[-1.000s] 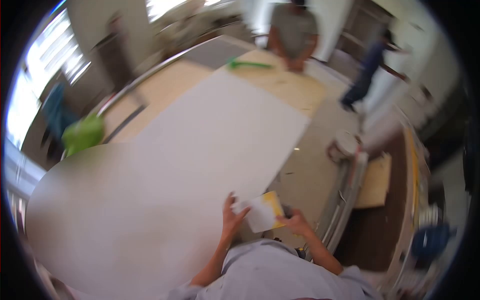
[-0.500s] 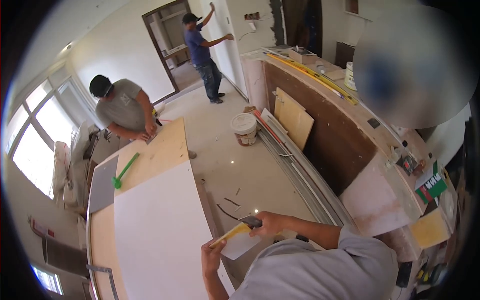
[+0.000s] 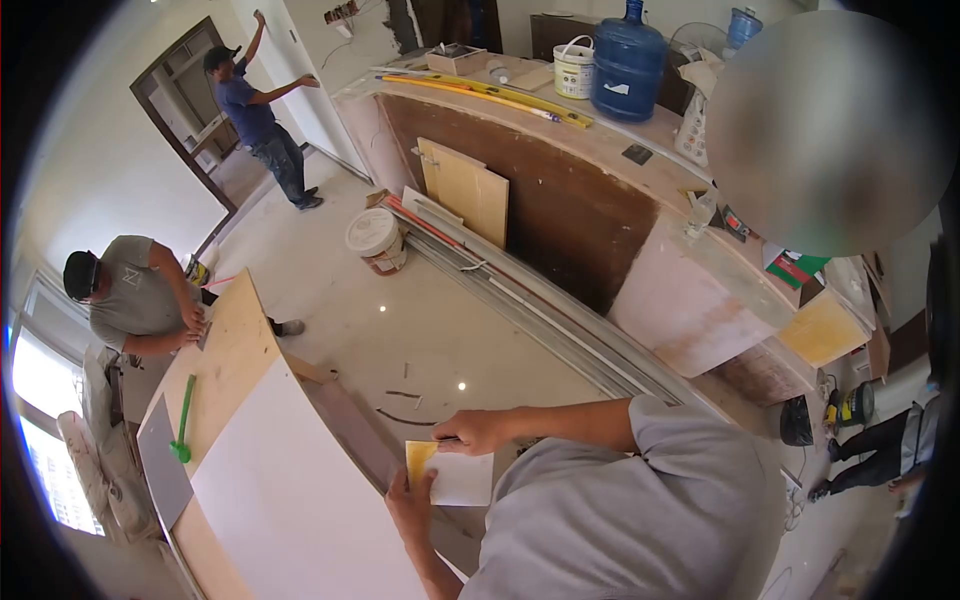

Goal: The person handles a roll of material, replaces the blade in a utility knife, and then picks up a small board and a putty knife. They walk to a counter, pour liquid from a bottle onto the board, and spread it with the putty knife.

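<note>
My left hand [image 3: 408, 503] grips a small white rectangular piece [image 3: 465, 480] by its near edge, thumb on top. A band of yellow paste, seemingly glue, covers the side of the piece closest to that hand. In my right hand [image 3: 476, 430] is a flat-bladed scraper [image 3: 448, 441], held at the far edge of the piece beside the yellow band. My fingers hide most of the scraper. To the left of both hands lies a large white sheet [image 3: 290, 480] on a plywood board [image 3: 235, 335].
A green hammer-like tool [image 3: 184, 420] lies on the plywood, where a co-worker [image 3: 145, 290] leans in. Another person [image 3: 260, 115] stands at the wall. A white bucket [image 3: 376, 240] and long metal profiles [image 3: 520, 310] are on the floor. The counter holds a blue water bottle [image 3: 630, 65].
The view has swung right, bringing the water bottle into sight. The white piece has turned flatter towards me, and my right hand has shifted with the scraper to its far edge.
</note>
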The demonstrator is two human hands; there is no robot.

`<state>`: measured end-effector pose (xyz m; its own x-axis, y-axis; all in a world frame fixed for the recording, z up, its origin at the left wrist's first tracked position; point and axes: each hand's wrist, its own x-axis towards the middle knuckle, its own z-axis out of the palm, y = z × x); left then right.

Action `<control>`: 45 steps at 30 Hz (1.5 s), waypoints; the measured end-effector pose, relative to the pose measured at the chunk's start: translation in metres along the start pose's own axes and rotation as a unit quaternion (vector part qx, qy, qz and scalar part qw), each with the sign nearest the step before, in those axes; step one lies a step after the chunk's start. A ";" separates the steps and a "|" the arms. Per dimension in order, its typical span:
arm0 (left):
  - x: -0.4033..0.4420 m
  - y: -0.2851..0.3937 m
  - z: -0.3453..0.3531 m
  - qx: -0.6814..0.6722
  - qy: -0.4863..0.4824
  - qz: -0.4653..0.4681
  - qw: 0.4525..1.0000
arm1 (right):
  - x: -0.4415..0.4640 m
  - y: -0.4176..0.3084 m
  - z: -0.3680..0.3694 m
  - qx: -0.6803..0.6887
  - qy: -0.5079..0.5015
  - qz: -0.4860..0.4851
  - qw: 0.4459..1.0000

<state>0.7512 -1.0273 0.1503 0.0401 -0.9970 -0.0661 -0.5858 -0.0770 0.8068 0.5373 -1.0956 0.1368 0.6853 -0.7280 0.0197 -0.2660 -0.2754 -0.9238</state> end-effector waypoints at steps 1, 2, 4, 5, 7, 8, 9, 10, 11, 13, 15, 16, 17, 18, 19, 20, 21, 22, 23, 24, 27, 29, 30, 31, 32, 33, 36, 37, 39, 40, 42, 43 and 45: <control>0.001 0.006 0.003 0.016 0.016 -0.023 0.999 | 0.000 -0.003 0.002 -0.005 0.002 0.017 1.000; 0.002 0.005 0.004 0.006 0.025 -0.041 0.999 | 0.001 0.001 0.003 -0.001 0.008 0.033 0.999; 0.004 -0.005 0.013 -0.020 0.062 -0.031 0.997 | 0.000 0.000 0.005 0.023 0.023 0.044 0.998; 0.004 -0.011 0.016 -0.031 0.084 -0.027 0.996 | 0.000 -0.001 0.007 0.035 0.028 0.047 0.998; 0.005 -0.021 0.020 -0.043 0.097 -0.039 0.994 | 0.003 0.002 0.012 0.000 0.053 0.045 0.998; 0.004 -0.023 0.021 -0.052 0.115 -0.050 0.991 | 0.007 0.005 0.014 -0.020 0.055 0.037 0.998; 0.003 -0.023 0.018 -0.057 0.128 -0.049 0.989 | 0.013 0.009 0.019 -0.016 0.070 0.006 0.997; 0.004 -0.021 0.016 -0.063 0.141 -0.047 0.987 | 0.018 0.016 0.024 -0.011 0.083 -0.024 0.996; 0.003 -0.019 0.014 -0.070 0.151 -0.048 0.985 | 0.023 0.020 0.026 -0.003 0.094 -0.049 0.994; -0.007 -0.024 0.005 -0.056 0.180 -0.078 0.979 | 0.033 0.027 0.031 0.024 0.038 -0.006 0.999; -0.016 -0.040 0.001 -0.055 0.222 -0.112 0.967 | 0.040 0.019 0.034 0.090 -0.031 0.067 0.993; -0.026 -0.035 -0.010 -0.106 0.251 -0.151 0.950 | 0.044 0.006 0.033 0.141 -0.076 0.116 0.980; -0.034 -0.052 -0.016 -0.089 0.298 -0.116 0.943 | 0.048 -0.002 0.034 0.190 -0.118 0.166 0.960; -0.043 -0.071 -0.022 -0.090 0.319 -0.135 0.934 | 0.051 -0.004 0.042 0.184 -0.135 0.141 0.963; -0.053 -0.084 -0.028 -0.090 0.338 -0.154 0.924 | 0.054 -0.006 0.051 0.178 -0.153 0.116 0.965; -0.063 -0.094 -0.035 -0.095 0.339 -0.174 0.920 | 0.054 -0.009 0.062 0.172 -0.173 0.094 0.965; -0.073 -0.097 -0.040 -0.103 0.341 -0.202 0.912 | 0.058 -0.018 0.066 0.141 -0.155 0.124 0.970; -0.080 -0.084 -0.053 -0.096 0.330 -0.212 0.915 | 0.062 -0.030 0.072 0.109 -0.150 0.160 0.970; -0.089 -0.074 -0.057 -0.178 0.372 -0.141 0.900 | 0.067 -0.014 0.092 0.185 -0.104 0.145 0.966; -0.098 -0.070 -0.065 -0.219 0.371 -0.172 0.886 | 0.077 -0.019 0.094 0.180 -0.136 0.169 0.959; -0.130 -0.082 -0.073 -0.424 0.358 -0.150 0.818 | 0.095 -0.042 0.112 0.202 -0.111 0.129 0.964; -0.141 -0.076 -0.076 -0.531 0.366 -0.076 0.760 | 0.103 -0.052 0.121 0.222 -0.118 0.107 0.962; -0.148 -0.081 -0.073 -0.563 0.368 -0.070 0.737 | 0.104 -0.052 0.129 0.236 -0.122 0.105 0.958; -0.153 -0.089 -0.071 -0.592 0.368 -0.060 0.714 | 0.107 -0.055 0.136 0.251 -0.124 0.100 0.955; -0.158 -0.094 -0.069 -0.621 0.367 -0.048 0.691 | 0.109 -0.056 0.142 0.266 -0.124 0.096 0.951; -0.160 -0.092 -0.065 -0.621 0.369 -0.051 0.689 | 0.110 -0.056 0.143 0.271 -0.126 0.096 0.950; -0.171 -0.094 -0.056 -0.633 0.384 -0.059 0.670 | 0.110 -0.058 0.157 0.272 -0.142 0.101 0.946; -0.173 -0.097 -0.053 -0.621 0.399 -0.069 0.671 | 0.109 -0.060 0.161 0.268 -0.154 0.106 0.945; -0.180 -0.103 -0.049 -0.597 0.428 -0.092 0.673 | 0.104 -0.057 0.165 0.216 -0.193 0.118 0.950; -0.184 -0.103 -0.052 -0.565 0.444 -0.123 0.685 | 0.104 -0.049 0.165 0.169 -0.217 0.122 0.954; -0.190 -0.111 -0.057 -0.447 0.425 -0.190 0.763 | 0.100 -0.037 0.167 0.115 -0.222 0.091 0.964; -0.202 -0.117 -0.059 -0.382 0.428 -0.235 0.785 | 0.100 -0.028 0.168 0.083 -0.222 0.101 0.966; -0.212 -0.134 -0.051 -0.272 0.458 -0.255 0.807 | 0.102 -0.021 0.170 0.012 -0.250 0.132 0.959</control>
<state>0.8628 -0.8055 0.0858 0.8907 -0.4033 -0.2098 0.1272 -0.2220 0.9667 0.7278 -1.0570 0.0930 0.8375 -0.3764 -0.3961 -0.4631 -0.1039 -0.8802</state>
